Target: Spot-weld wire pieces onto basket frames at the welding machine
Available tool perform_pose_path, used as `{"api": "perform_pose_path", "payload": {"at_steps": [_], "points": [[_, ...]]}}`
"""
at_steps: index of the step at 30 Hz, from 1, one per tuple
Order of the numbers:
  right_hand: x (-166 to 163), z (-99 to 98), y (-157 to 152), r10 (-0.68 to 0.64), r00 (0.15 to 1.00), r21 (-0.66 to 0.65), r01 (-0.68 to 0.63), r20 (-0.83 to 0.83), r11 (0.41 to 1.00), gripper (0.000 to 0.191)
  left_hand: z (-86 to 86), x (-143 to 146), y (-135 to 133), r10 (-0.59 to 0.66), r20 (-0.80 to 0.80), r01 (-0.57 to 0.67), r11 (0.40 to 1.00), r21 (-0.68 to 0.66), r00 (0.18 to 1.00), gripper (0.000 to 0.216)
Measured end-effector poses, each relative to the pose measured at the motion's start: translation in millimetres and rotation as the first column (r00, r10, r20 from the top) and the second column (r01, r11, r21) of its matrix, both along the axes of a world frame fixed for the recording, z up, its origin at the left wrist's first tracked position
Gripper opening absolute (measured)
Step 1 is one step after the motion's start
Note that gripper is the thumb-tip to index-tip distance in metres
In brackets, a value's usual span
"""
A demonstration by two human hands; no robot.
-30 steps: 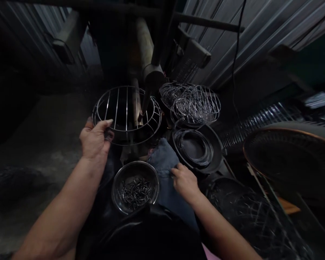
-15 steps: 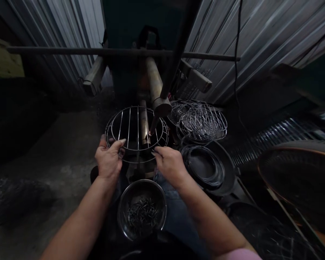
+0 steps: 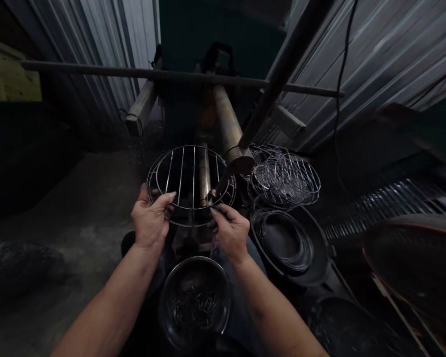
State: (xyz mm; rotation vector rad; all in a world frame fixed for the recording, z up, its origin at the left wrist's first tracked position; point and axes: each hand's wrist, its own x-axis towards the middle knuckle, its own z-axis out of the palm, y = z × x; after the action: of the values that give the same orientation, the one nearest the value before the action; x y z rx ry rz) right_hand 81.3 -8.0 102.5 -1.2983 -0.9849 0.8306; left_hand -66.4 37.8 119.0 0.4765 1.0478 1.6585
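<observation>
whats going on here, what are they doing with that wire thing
A person holds a round wire frame with both bare hands at a machine's pointed tip. The left hand grips the frame's near-left rim; the right hand pinches its near-right rim just below the tip. A metal bowl of small wire pieces sits in front of the person. To the right lie a pile of similar wire frames and a dark pan holding wire rings.
</observation>
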Motion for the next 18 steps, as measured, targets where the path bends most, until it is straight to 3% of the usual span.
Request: {"api": "perform_pose_path", "payload": {"at_steps": [7, 18], "points": [[1, 7.9, 10, -0.013, 1.0, -0.026, 0.013, -0.009, 1.0, 0.023, 0.6, 2, 14, -0.004, -0.01, 0.004, 1.0, 0.005, 1.0, 0.045], [7, 18.8, 20, -0.008, 0.999, -0.058, 0.006, -0.04, 0.998, 0.026, 0.1, 5, 29, -0.001, -0.021, -0.001, 0.994, -0.111, 1.0, 0.051]]}}
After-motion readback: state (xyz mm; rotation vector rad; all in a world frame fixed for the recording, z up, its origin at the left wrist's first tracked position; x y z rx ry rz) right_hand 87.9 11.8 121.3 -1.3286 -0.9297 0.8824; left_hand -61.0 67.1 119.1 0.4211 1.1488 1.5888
